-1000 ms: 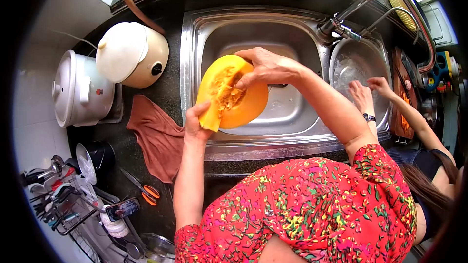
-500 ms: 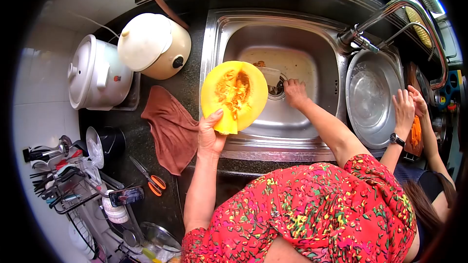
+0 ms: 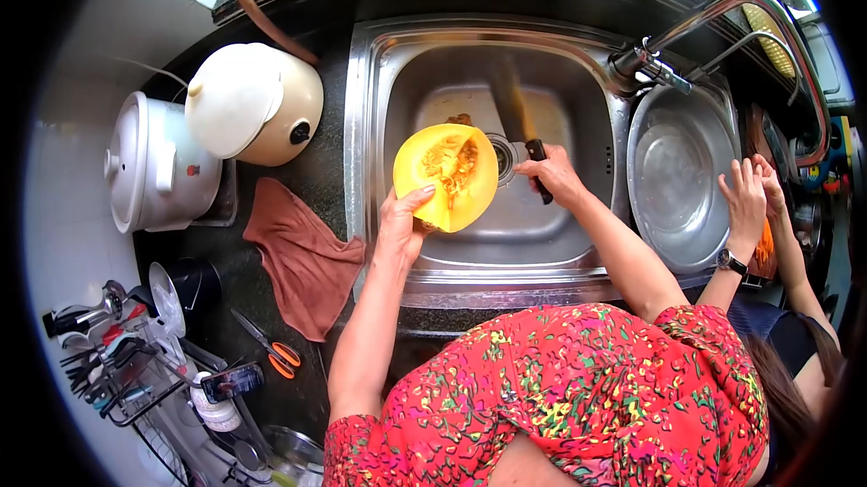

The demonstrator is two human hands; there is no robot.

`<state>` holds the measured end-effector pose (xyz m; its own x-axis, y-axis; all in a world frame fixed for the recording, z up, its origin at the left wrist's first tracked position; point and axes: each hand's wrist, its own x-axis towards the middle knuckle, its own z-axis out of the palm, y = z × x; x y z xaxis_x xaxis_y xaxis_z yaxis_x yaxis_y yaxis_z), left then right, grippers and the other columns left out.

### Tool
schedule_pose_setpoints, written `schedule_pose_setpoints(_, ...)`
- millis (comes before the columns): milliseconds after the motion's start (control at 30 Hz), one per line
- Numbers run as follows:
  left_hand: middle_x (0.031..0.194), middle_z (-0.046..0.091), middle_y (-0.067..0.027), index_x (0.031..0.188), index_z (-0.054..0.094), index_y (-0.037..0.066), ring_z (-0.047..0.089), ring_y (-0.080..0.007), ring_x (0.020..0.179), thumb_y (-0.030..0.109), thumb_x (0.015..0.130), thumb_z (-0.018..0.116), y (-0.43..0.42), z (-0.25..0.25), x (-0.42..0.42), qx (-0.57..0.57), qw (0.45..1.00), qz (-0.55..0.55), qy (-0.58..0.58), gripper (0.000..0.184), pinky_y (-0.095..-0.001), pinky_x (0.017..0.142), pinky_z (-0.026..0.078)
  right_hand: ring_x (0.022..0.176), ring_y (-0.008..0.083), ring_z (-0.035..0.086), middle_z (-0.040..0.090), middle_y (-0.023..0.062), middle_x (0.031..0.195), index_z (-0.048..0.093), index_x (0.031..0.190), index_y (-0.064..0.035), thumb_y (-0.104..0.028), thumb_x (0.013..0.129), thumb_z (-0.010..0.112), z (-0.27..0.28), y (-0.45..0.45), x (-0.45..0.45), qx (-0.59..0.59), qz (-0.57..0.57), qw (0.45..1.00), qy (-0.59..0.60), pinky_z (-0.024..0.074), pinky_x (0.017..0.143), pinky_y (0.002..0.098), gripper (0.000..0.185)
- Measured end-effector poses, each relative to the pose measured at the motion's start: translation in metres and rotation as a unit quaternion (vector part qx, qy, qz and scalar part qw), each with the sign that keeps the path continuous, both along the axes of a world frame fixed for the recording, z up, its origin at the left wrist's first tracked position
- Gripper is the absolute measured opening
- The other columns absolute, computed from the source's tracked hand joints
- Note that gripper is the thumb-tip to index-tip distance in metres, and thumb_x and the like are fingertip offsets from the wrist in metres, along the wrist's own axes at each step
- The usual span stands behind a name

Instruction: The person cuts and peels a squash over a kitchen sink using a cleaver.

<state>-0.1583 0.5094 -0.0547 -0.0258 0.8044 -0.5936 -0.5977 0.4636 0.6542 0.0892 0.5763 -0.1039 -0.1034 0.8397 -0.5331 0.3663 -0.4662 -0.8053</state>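
Note:
My left hand (image 3: 403,222) grips a cut pumpkin half (image 3: 473,187) by its near edge, over the left part of the steel sink (image 3: 542,236). Its yellow-orange cut face and stringy seed hollow point up towards me. To the right of it, my right hand (image 3: 557,176) is closed round the black handle of a knife (image 3: 516,111). The wide blade points away from me over the basin and is smeared by motion; it stands apart from the pumpkin. Below the blade lie the drain (image 3: 502,158) and some brown scraps (image 3: 461,120) on the sink floor.
A metal basin (image 3: 673,239) sits right of the sink under the tap (image 3: 664,70). Beyond it are a co-worker's hands (image 3: 750,198) and orange strips. At left are two cookers (image 3: 256,103), a brown cloth (image 3: 302,261), scissors (image 3: 269,343) and a utensil rack (image 3: 135,406).
My right hand has come up from the sink floor with the knife in it. The pumpkin half has tilted and shifted slightly right, further over the basin. The whole view has shifted a little.

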Motion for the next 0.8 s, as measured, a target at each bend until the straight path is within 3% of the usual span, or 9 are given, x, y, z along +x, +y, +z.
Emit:
schedule_pose_setpoints(67,0.111,0.057,-0.0119,0.118,0.047,0.001,0.057,-0.0255,0.102,0.005,0.076,0.064,0.003,-0.005,0.004,-0.090,0.986,0.024,-0.139,0.046,-0.0446,0.087,0.047,0.042,0.0145,0.050,0.055,0.0063,0.059,0.055,0.069,-0.0008,-0.020,0.076,0.070,0.012,-0.012,-0.003,-0.091,-0.100,0.964,0.230,0.0415,0.039,0.0274,0.025)
schedule_pose_setpoints(100,0.112,0.057,-0.0117,0.119,0.047,0.002,0.055,-0.0276,0.104,0.008,0.077,0.062,0.002,-0.010,0.008,-0.104,0.981,0.053,-0.152,0.045,-0.0502,0.088,0.045,0.043,0.0126,0.051,0.059,0.0086,0.065,0.055,0.083,0.0001,-0.024,0.079,0.069,0.012,-0.017,-0.004,-0.097,-0.100,0.956,0.259,0.0402,0.037,0.0243,0.028)
schedule_pose_setpoints(200,0.116,0.055,-0.0132,0.119,0.047,0.002,0.052,-0.0294,0.108,0.002,0.077,0.060,0.000,-0.018,0.018,-0.117,0.965,0.086,-0.220,0.044,-0.0487,0.096,0.040,0.040,0.0108,0.048,0.056,0.0050,0.062,0.056,0.081,-0.0011,-0.028,0.081,0.066,0.013,-0.033,-0.018,-0.117,-0.161,0.951,0.235,0.0385,0.035,0.0237,0.029)
schedule_pose_setpoints(267,0.121,0.052,-0.0139,0.122,0.045,0.003,0.048,-0.0306,0.114,0.002,0.078,0.059,0.000,-0.017,0.025,-0.129,0.965,0.098,-0.206,0.047,-0.0512,0.098,0.036,0.041,0.0105,0.049,0.059,0.0064,0.067,0.058,0.090,0.0027,-0.023,0.078,0.069,-0.006,-0.040,-0.033,-0.118,-0.210,0.947,0.210,0.0376,0.035,0.0226,0.031)
schedule_pose_setpoints(467,0.126,0.049,-0.0123,0.129,0.039,0.007,0.045,-0.0335,0.117,0.008,0.080,0.055,-0.007,-0.023,0.026,-0.125,0.984,0.016,-0.128,0.051,-0.0578,0.098,0.032,0.038,0.0098,0.046,0.055,0.0040,0.059,0.058,0.081,0.0001,-0.011,0.073,0.071,-0.003,-0.031,-0.034,-0.101,-0.155,0.944,0.272,0.0348,0.036,0.0233,0.019)
schedule_pose_setpoints(567,0.122,0.051,-0.0112,0.127,0.041,0.006,0.050,-0.0303,0.112,0.006,0.079,0.058,-0.007,-0.038,0.022,-0.071,0.996,-0.008,-0.054,0.051,-0.0545,0.092,0.040,0.038,0.0091,0.046,0.055,0.0029,0.058,0.057,0.083,-0.0004,-0.009,0.073,0.071,-0.018,-0.023,-0.019,-0.108,-0.133,0.949,0.264,0.0359,0.035,0.0225,0.019)
schedule_pose_setpoints(667,0.116,0.055,-0.0098,0.118,0.048,0.003,0.052,-0.0255,0.110,0.006,0.077,0.063,0.005,-0.047,0.015,-0.145,0.972,-0.007,-0.187,0.044,-0.0476,0.091,0.043,0.039,0.0082,0.046,0.056,0.0036,0.060,0.058,0.082,0.0000,-0.010,0.072,0.072,-0.031,-0.010,-0.005,-0.116,-0.085,0.961,0.236,0.0361,0.036,0.0214,0.019)
schedule_pose_setpoints(733,0.113,0.058,-0.0089,0.114,0.052,0.001,0.054,-0.0233,0.108,0.008,0.076,0.066,0.007,-0.069,0.020,-0.159,0.981,0.014,-0.108,0.041,-0.0461,0.090,0.044,0.040,0.0078,0.046,0.056,0.0037,0.060,0.059,0.081,0.0001,-0.010,0.071,0.073,-0.025,0.000,-0.003,-0.090,-0.046,0.974,0.202,0.0360,0.037,0.0211,0.020)
schedule_pose_setpoints(800,0.105,0.061,-0.0109,0.111,0.054,-0.002,0.061,-0.0245,0.093,0.000,0.076,0.065,0.012,-0.073,0.026,-0.172,0.984,-0.025,-0.039,0.037,-0.0426,0.081,0.051,0.040,0.0075,0.046,0.056,0.0034,0.060,0.060,0.081,0.0003,-0.011,0.070,0.074,-0.043,0.012,0.001,-0.087,-0.006,0.982,0.170,0.0357,0.037,0.0205,0.020)
